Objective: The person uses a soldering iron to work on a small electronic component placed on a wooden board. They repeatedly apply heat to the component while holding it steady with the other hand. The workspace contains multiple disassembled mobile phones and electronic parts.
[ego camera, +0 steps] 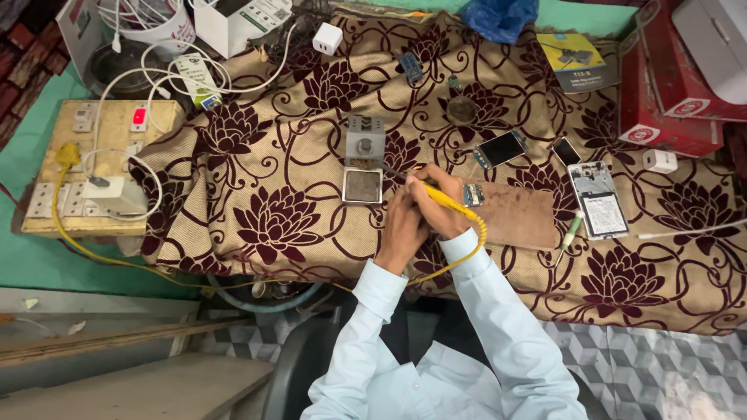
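Seen from above, the right hand (440,208) is closed around a yellow soldering iron (447,199), whose dark tip points up-left toward a small grey soldering station (364,158) with a square tray at its base. The left hand (401,225) lies curled against the right hand; whether it grips anything cannot be told. The iron's yellow cord (459,260) loops under the right sleeve. Just right of the hands, a small circuit board (472,194) rests on a brown wooden block (517,216). All sits on a beige cloth with dark red flowers (264,179). Farther right lies an opened phone (597,199). At far left, a wooden switchboard (101,124) holds plugged-in chargers. At top left, a white bucket (159,23) holds white cables.
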